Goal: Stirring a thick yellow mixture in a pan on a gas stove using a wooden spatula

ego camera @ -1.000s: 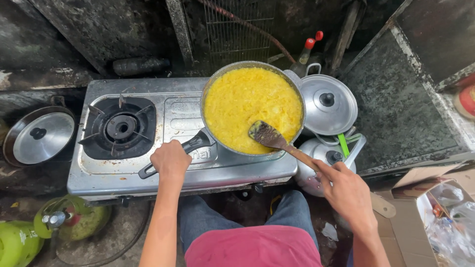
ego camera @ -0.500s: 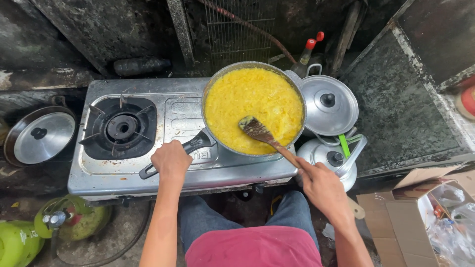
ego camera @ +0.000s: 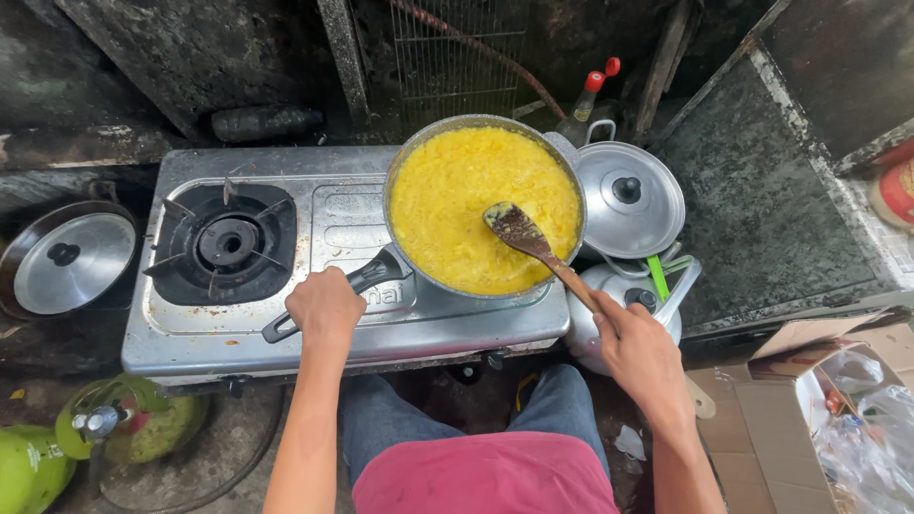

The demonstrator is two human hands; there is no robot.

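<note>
A person sits facing a two-burner gas stove (ego camera: 324,314). Their left hand (ego camera: 325,306) is curled tight around the black handle of a frying pan (ego camera: 484,204), forearm reaching straight forward. The pan sits on the right burner, full of yellow food (ego camera: 447,200). Their right hand (ego camera: 640,348) grips a wooden spatula (ego camera: 533,246), arm angled inward, the blade resting in the food.

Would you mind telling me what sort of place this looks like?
Probably a small, rough home or street kitchen: a two-burner gas stove, a frying pan of yellow food, and green gas cylinders on the floor.
</note>
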